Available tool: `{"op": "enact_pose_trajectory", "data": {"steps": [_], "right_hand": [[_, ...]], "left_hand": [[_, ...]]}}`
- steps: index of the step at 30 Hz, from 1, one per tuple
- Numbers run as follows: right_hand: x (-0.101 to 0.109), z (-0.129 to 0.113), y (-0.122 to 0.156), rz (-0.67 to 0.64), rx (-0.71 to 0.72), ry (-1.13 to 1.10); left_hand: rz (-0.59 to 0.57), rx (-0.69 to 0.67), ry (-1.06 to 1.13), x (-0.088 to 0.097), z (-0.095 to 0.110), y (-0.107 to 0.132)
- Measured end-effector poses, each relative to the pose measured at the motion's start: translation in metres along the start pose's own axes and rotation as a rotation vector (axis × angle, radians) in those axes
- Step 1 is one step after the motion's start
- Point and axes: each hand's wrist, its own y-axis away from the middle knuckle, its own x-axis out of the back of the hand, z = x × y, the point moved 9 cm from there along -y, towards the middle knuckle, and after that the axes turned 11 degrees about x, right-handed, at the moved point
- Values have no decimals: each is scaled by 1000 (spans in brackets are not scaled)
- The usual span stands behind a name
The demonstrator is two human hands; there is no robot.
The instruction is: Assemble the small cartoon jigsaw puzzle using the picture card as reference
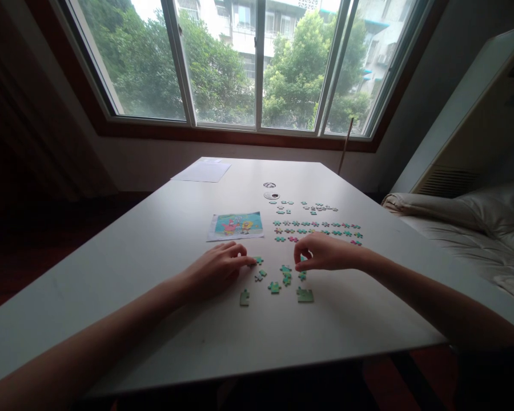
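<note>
My left hand [221, 261] rests on the white table with its fingers apart and bent. One outstretched fingertip touches the left edge of a green puzzle piece [259, 260]. My right hand [321, 251] is pinched, its thumb and index finger close together around a small green puzzle piece [303, 259], mostly covered by the fingers. Between and below the hands lie loose green pieces, among them a joined-looking cluster [286, 277], a squarish piece [274, 287], an edge piece [244, 297] and a larger flat-edged piece [305, 294].
Rows of puzzle pieces [314, 224] stretch behind my right hand. A cartoon picture card [237, 225] lies beyond my left hand. Two small round objects [271, 196] and white paper [203, 172] are farther back on the table [145, 228]. A cushioned seat [458, 222] stands at right.
</note>
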Motion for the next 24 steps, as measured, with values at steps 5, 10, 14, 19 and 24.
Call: {"op": "enact_pose_trajectory", "data": {"steps": [5, 10, 14, 19, 24], "right_hand": [[-5, 7, 14, 24, -84, 43], [-12, 8, 14, 4, -83, 14], [-10, 10, 12, 8, -50, -35], [-1, 7, 0, 16, 5, -123], [5, 7, -27, 104, 26, -320]], "left_hand": [[-16, 1, -6, -1, 0, 0], [-17, 6, -4, -1, 0, 0], [-11, -2, 0, -1, 1, 0], [0, -6, 6, -1, 1, 0], [-2, -4, -10, -1, 1, 1]]}}
